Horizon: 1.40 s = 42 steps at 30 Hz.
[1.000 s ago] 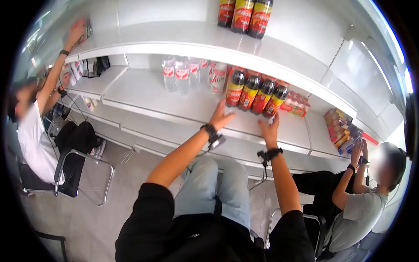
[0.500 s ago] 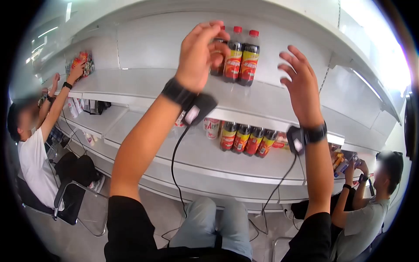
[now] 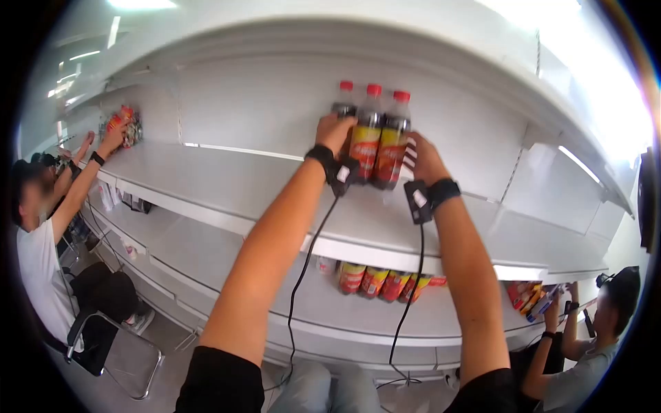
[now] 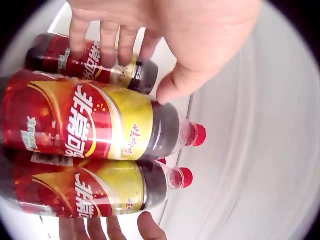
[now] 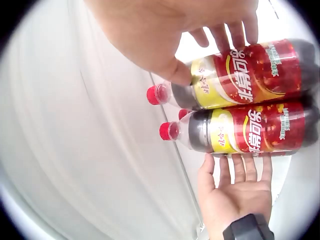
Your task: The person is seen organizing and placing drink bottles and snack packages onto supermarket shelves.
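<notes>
Three cola bottles with red caps and red-and-yellow labels stand close together on the upper shelf [image 3: 275, 186]: a left bottle [image 3: 344, 109], a middle bottle [image 3: 364, 141] and a right bottle [image 3: 391, 151]. My left hand [image 3: 335, 133] is at the group's left side. Its spread fingers lie along the left bottle [image 4: 50, 59], the thumb by the shoulder of the bottle beside it [image 4: 65, 117]. My right hand [image 3: 428, 160] faces it from the right, fingers extended along the right bottle [image 5: 260, 75] and thumb near that label's top. Both hands wear wrist cameras on black straps.
More cola bottles [image 3: 374, 282] stand on the shelf below, beside colourful packs [image 3: 527, 297] at the right. At left, a person in white [image 3: 45, 268] reaches to red packages [image 3: 124, 125]. Another person [image 3: 585, 344] handles items at right. Cables [image 3: 292, 296] hang from my wrists.
My hands have left the lower-shelf bottles, risen to the upper shelf and closed in on the three bottles from both sides. The head view has tilted upward.
</notes>
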Each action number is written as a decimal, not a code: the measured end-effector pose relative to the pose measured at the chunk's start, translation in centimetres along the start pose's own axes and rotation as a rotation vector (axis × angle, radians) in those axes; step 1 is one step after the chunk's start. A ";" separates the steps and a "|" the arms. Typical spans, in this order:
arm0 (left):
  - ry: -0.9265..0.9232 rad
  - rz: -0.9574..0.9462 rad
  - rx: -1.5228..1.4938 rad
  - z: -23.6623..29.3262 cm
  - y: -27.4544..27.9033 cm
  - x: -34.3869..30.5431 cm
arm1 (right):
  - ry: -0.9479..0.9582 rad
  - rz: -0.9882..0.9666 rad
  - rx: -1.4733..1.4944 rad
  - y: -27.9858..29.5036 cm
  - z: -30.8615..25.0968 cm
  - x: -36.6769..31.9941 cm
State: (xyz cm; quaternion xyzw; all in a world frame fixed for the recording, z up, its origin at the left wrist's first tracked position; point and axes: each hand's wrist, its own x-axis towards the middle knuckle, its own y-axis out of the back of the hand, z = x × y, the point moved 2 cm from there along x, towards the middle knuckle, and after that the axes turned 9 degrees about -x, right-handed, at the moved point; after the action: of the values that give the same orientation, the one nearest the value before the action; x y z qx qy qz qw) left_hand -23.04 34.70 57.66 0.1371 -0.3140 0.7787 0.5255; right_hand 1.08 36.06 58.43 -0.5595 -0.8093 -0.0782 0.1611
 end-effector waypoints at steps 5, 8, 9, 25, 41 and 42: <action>0.263 -0.254 -0.014 3.6 -1.7 -4.2 | -0.042 -0.098 -0.202 -0.8 -0.3 -0.8; 0.185 -0.295 0.146 3.0 -2.9 -5.4 | 0.061 -0.220 -0.339 0.4 0.8 0.8; 0.146 -0.318 0.190 2.4 -2.8 -5.3 | 0.008 -0.230 -0.295 0.6 1.0 1.0; 0.123 -0.321 0.261 3.4 -2.9 -6.7 | 0.089 0.142 -0.317 -0.1 -1.7 -2.6; -0.068 -0.737 0.272 17.6 -1.9 -34.4 | 0.620 -0.366 -0.834 -0.8 -10.1 -32.6; 0.002 -0.784 0.293 16.7 -1.3 -36.5 | 0.642 -0.413 -0.881 -0.5 -9.3 -34.4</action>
State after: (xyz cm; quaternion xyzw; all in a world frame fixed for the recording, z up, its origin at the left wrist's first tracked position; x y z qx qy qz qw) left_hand -8.85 -2.27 51.08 0.3188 -0.1238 0.5564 0.7573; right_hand 13.29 2.70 55.22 -0.3527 -0.7033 -0.6029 0.1319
